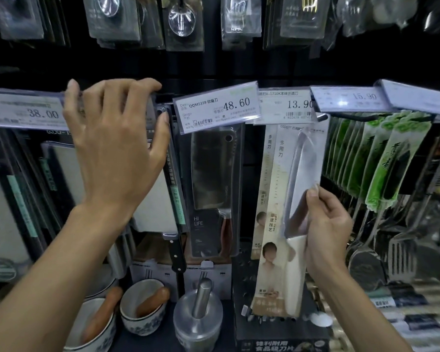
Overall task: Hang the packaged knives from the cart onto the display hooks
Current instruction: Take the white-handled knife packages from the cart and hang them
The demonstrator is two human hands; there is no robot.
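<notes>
Closest to me, at the bottom of the view, two patterned ceramic mortars (140, 308) with wooden pestles stand on the lower shelf. A steel mortar and pestle (198, 313) stands just to their right.

Above them my right hand (325, 224) pinches the packaged knife (290, 199) by its right edge. The thumb is on the clear front and the fingers are curled behind the card. This pack has a cream card and a pale handle, and it hangs upright in front of a second, matching card. Its top is tucked behind the 13.90 price tag (287, 105), so I cannot tell whether it sits on a hook.

My left hand (112, 148) is raised higher, with its fingers hooked over the top of the right end of the 38.00 price tag (23, 113). The thumb tip touches the upper edge of a slim clear pack (174, 174) holding a black-handled knife. I cannot tell whether the fingers also hold anything behind the tag.

Between my hands a cleaver pack (211, 174) hangs under the 48.60 price tag (217, 107). Beyond my right hand a row of green packs (381, 161) hangs beneath the 15.90 price tag (351, 97), with a slotted turner (399, 257) hanging lower down.

Farthest away, along the top, is a row of packaged cutlery (183, 21) in clear blisters.
</notes>
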